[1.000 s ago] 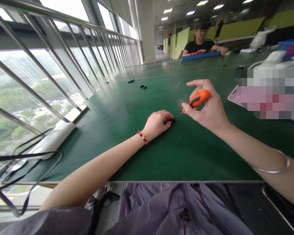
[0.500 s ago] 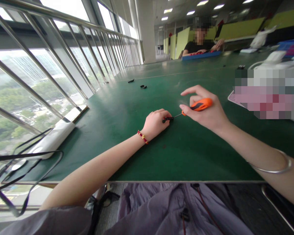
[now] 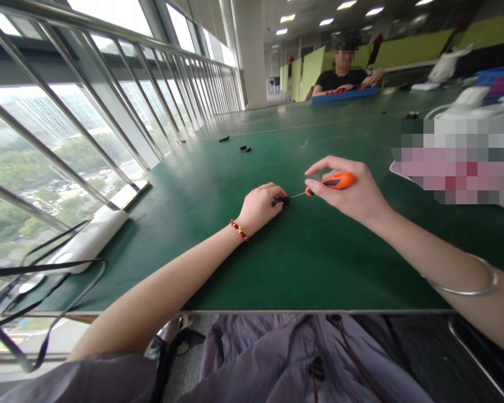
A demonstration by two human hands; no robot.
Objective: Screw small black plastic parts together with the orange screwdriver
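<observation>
A small black part (image 3: 280, 199) is pinned on the green table (image 3: 319, 263) by the closed left hand (image 3: 260, 208). An orange screwdriver (image 3: 334, 181) is gripped by the right hand (image 3: 353, 193); its shaft lies nearly level, tip pointing left into the part.

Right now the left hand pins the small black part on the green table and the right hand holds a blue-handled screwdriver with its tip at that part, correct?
Not quite: the screwdriver handle is orange, not blue, as the head view shows. The rest holds: the left hand pins the black part on the green table, and the right hand holds the screwdriver with its tip at that part.
</observation>
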